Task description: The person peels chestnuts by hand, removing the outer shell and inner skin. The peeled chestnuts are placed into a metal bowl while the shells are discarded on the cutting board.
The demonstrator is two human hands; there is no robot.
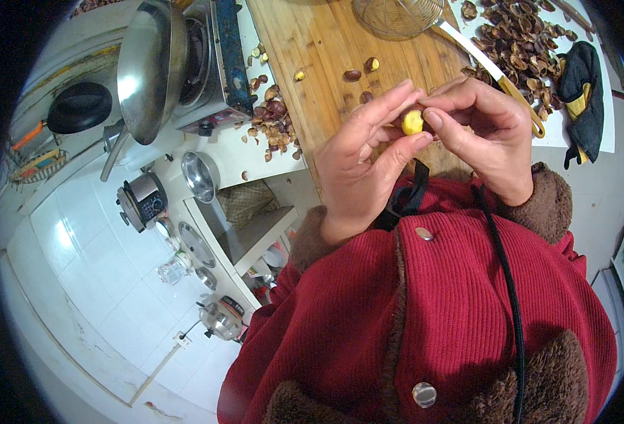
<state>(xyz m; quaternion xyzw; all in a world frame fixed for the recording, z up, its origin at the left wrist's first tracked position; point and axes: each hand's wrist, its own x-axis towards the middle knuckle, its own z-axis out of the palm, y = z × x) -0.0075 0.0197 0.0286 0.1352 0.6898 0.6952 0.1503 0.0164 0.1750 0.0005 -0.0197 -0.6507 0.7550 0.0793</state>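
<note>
A chestnut [412,122] with its yellow flesh partly bared and some brown shell still on it is held between my two hands, over the near part of the wooden board [317,47]. My left hand [367,151] grips it between thumb and fingers. From the other side, my right hand [484,124] pinches it at the shell with thumb and index finger. Just beyond my fingers, a brown chestnut [352,75] and a cracked chestnut [371,64] lie on the board. Farther left is a small yellow chestnut piece [299,76].
A wire strainer [397,13] rests on the board, its handle [481,55] reaching right. Empty shells [518,47] are heaped there beside a black-and-yellow cloth item [582,100]. More shells [275,119] lie left, near a gas stove [206,90] with a wok [150,74].
</note>
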